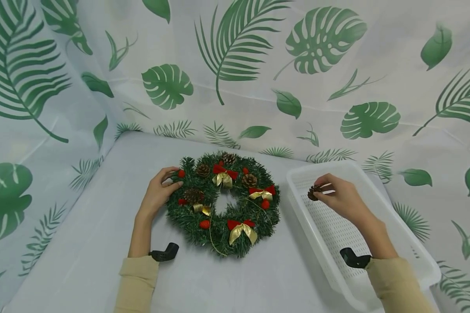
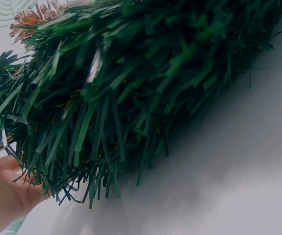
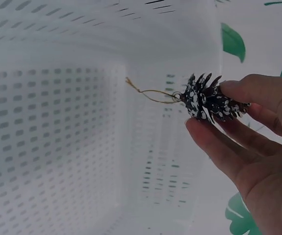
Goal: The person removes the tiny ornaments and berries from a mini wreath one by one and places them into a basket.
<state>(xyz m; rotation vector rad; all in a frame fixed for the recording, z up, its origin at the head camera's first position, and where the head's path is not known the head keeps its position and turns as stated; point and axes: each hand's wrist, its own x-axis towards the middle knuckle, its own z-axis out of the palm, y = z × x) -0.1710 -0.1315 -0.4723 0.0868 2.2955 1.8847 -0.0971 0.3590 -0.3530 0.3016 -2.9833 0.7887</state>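
A green tinsel wreath (image 1: 184,217) lies on the white-covered table, trimmed with pine cones, red berries, red-and-gold bows and a thin gold bead string. My left hand (image 1: 158,191) grips its left edge, fingers and thumb at the greenery; part of the hand is hidden by tinsel in the left wrist view. Over the white plastic basket (image 1: 315,245), my right hand (image 1: 342,198) pinches a dark pine cone (image 3: 214,100) with white-flecked scales between thumb and fingers. A gold string loop (image 3: 155,95) hangs out from the cone's end.
The perforated basket stands to the right of the wreath, slanting toward the front right. Behind and at the sides hangs a white leaf-print cloth (image 1: 258,100). Each wrist wears a black camera mount (image 1: 166,252).
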